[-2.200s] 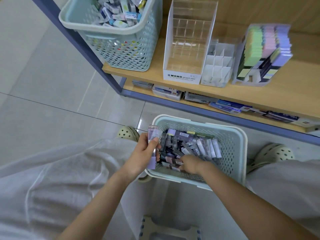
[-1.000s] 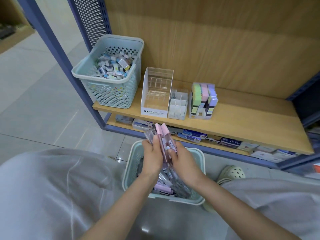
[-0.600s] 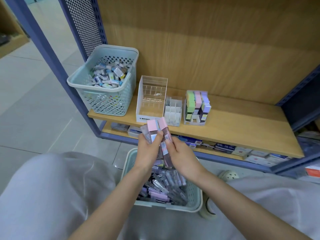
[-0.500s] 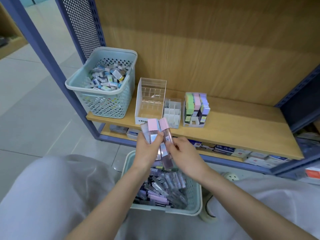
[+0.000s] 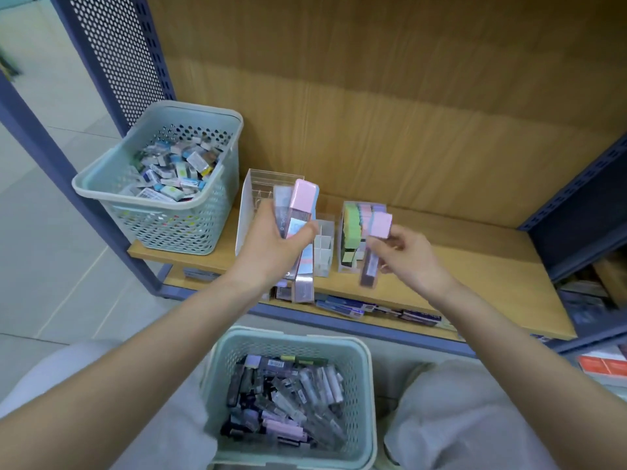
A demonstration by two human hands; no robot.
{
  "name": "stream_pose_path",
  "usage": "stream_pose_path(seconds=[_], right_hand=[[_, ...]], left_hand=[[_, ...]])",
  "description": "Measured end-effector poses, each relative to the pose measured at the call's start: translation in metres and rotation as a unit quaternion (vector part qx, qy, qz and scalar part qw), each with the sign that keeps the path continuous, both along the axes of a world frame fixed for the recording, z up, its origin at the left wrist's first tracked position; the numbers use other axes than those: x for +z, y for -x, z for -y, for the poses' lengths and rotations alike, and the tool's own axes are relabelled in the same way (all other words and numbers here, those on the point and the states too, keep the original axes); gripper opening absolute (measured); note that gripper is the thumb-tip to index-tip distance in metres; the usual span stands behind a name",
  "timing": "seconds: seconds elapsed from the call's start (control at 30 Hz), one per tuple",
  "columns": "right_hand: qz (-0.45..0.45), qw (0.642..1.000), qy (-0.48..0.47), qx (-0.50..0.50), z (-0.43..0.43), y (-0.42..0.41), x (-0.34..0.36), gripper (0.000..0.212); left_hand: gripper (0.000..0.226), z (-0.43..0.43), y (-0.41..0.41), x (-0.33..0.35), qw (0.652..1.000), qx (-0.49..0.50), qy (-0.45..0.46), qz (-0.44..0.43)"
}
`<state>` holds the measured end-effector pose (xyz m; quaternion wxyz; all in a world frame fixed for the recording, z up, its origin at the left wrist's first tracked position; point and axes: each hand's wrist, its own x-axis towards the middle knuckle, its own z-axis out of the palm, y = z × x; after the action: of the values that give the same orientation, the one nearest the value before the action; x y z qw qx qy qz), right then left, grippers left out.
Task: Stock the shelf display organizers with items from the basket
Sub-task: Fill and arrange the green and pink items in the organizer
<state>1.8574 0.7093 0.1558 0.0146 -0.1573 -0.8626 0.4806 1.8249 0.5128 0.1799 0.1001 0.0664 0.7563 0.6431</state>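
Note:
My left hand [image 5: 271, 242] grips a bundle of long pink-capped packs [image 5: 302, 212] upright in front of the clear tall organizer [image 5: 252, 191] on the wooden shelf [image 5: 475, 262]. My right hand [image 5: 407, 256] pinches a single pink-capped pack [image 5: 376, 245] just in front of the organizer filled with pastel packs [image 5: 353, 225]. A small white gridded organizer [image 5: 324, 245] stands between the two, partly hidden by the bundle. Below, between my knees, the pale green basket [image 5: 368, 385] holds several more such packs.
A second green basket [image 5: 190, 228] full of small boxed items stands at the shelf's left end beside a blue perforated upright [image 5: 112, 56]. Flat packets [image 5: 373, 308] lie on the lower shelf. A blue frame post [image 5: 576, 215] bounds the right side.
Both hands rose from the basket toward the shelf. They have separated: the right hand drew one pack off to the right, and the left keeps the bundle.

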Motion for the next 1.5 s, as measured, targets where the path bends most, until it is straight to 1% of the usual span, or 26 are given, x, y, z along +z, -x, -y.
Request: stream_pose_path(seconds=[0.03,0.13,0.17,0.23,0.33,0.43,0.5,0.6,0.7,0.8,0.9,0.97,1.03,1.27,1.37,1.5], right_hand=[[-0.015,0.999,-0.03,-0.016,-0.01,0.009,-0.003,0.015],[-0.028,0.992,-0.12,-0.039,-0.033,0.034,-0.017,0.019],[-0.027,0.988,-0.146,-0.033,-0.04,0.042,-0.023,0.018],[-0.011,0.982,-0.191,-0.01,-0.048,0.053,-0.035,0.008],[-0.004,0.97,-0.24,0.04,-0.056,0.067,-0.051,0.019],[-0.028,0.957,-0.278,0.078,-0.062,0.079,-0.059,0.013],[-0.026,0.951,-0.296,0.09,-0.066,0.084,-0.063,0.01],[-0.012,0.939,-0.327,0.11,-0.069,0.091,-0.065,0.012],[-0.033,0.928,-0.346,0.132,-0.069,0.096,-0.065,0.012],[-0.03,0.92,-0.361,0.151,-0.072,0.097,-0.058,0.014],[-0.039,0.926,-0.342,0.154,-0.077,0.092,-0.052,0.01],[-0.015,0.927,-0.334,0.168,-0.077,0.087,-0.05,0.008],[-0.003,0.926,-0.334,0.176,-0.076,0.083,-0.052,0.007],[-0.004,0.921,-0.348,0.177,-0.073,0.086,-0.054,0.006],[0.001,0.906,-0.382,0.18,-0.071,0.089,-0.061,0.009],[-0.002,0.871,-0.447,0.203,-0.066,0.089,-0.069,0.019]], left_hand=[[0.025,-0.002,0.006,-0.001,1.0,0.0,0.002,-0.001],[0.032,-0.011,0.02,-0.008,1.0,-0.004,0.012,0.003],[0.034,-0.013,0.024,-0.011,1.0,-0.006,0.012,0.006],[0.034,-0.019,0.029,-0.016,1.0,-0.01,0.003,0.012],[0.031,-0.029,0.036,-0.02,1.0,-0.016,-0.001,0.026],[0.023,-0.04,0.042,-0.022,0.999,-0.015,-0.002,0.031],[0.021,-0.045,0.046,-0.023,0.999,-0.014,0.0,0.033],[0.026,-0.05,0.051,-0.024,0.999,-0.021,0.006,0.044],[0.026,-0.05,0.057,-0.025,0.999,-0.019,0.005,0.048],[0.03,-0.05,0.061,-0.025,0.999,-0.01,0.005,0.054],[0.032,-0.049,0.062,-0.023,0.998,-0.008,-0.004,0.067],[0.032,-0.049,0.061,-0.022,0.997,-0.01,-0.007,0.071],[0.032,-0.049,0.06,-0.022,0.997,-0.013,-0.009,0.073],[0.032,-0.049,0.057,-0.025,0.998,-0.01,-0.007,0.069],[0.031,-0.047,0.056,-0.024,0.997,-0.012,-0.007,0.076],[0.03,-0.047,0.056,-0.023,0.996,-0.015,-0.016,0.081]])
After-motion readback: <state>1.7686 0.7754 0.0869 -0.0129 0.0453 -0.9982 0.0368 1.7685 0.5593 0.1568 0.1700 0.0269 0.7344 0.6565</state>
